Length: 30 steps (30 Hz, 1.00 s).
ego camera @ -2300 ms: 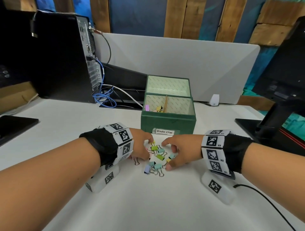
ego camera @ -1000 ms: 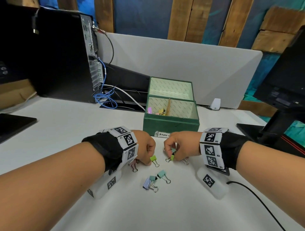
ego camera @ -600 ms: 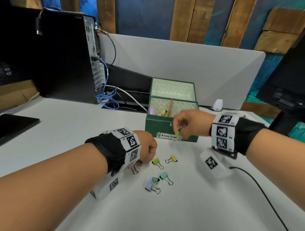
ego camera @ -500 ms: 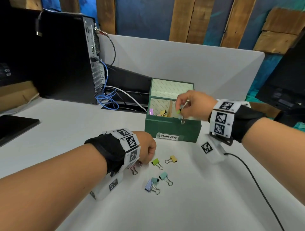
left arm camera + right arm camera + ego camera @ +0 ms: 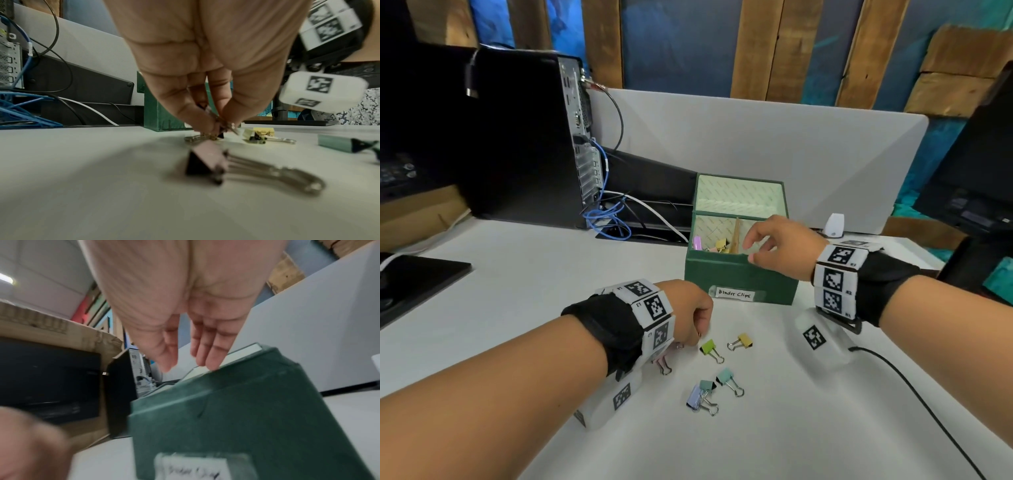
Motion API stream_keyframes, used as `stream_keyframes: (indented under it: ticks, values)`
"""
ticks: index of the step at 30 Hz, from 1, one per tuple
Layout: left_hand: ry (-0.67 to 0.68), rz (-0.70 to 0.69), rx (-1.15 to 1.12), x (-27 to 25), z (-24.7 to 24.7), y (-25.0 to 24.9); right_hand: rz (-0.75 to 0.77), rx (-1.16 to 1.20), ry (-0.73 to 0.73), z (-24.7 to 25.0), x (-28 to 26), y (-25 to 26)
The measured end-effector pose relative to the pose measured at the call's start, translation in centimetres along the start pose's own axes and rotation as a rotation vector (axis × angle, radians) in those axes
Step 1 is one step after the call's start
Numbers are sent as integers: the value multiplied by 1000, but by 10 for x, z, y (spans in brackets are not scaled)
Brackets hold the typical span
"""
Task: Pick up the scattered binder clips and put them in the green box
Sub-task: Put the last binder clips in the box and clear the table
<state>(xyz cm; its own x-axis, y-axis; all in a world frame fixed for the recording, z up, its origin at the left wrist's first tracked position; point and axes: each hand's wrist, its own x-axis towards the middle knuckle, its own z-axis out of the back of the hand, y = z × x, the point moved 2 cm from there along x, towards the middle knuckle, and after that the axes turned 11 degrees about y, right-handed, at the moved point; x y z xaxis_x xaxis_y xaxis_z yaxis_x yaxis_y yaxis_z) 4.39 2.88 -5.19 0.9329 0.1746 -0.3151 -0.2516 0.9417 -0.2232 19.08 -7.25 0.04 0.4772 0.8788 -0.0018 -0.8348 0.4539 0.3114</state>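
The green box (image 5: 739,274) labelled "Binder Clips" stands open mid-table, with several clips in its front left compartment. My right hand (image 5: 751,246) hovers over the box's front rim with straight, empty fingers (image 5: 211,360) just above the green box (image 5: 246,410). My left hand (image 5: 697,337) rests on the table before the box, pinching the wire handles of a binder clip (image 5: 219,124). On the table lie a lime clip (image 5: 709,347), a yellow clip (image 5: 743,341), a teal clip (image 5: 726,377), a teal and lavender pair (image 5: 700,394) and a pink clip (image 5: 207,160).
A black computer tower (image 5: 524,137) with blue cables (image 5: 606,222) stands back left. A grey partition (image 5: 791,144) runs behind the box. A monitor stand (image 5: 976,260) is at the right, and a black cable (image 5: 914,404) crosses the table under my right arm. A dark pad (image 5: 414,281) lies far left.
My right hand lifted clips off the table, carried them up over the box and opened. My left hand stayed by the loose clips, still pinching.
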Motion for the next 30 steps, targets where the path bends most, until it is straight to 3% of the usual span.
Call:
stream_keyframes:
  ticks: [5,9,11,21,27,30]
  values:
    - [-46,-4,-18,-4,3,-2,109,-43,232,-20,-29,13]
    - [-92,41,-13,-5,3,-2,97,-82,556,-43,-40,17]
    - [-126,57,-26,-5,4,-1,82,-140,616,-54,-41,17]
    - [-329,52,-218,-10,29,-2,93,-75,512,-61,-39,14]
    - [-441,0,-271,11,70,-25,-5,136,233,-74,-48,1]
    - [-455,-14,-267,28,90,-37,-4,4,349,-58,-43,6]
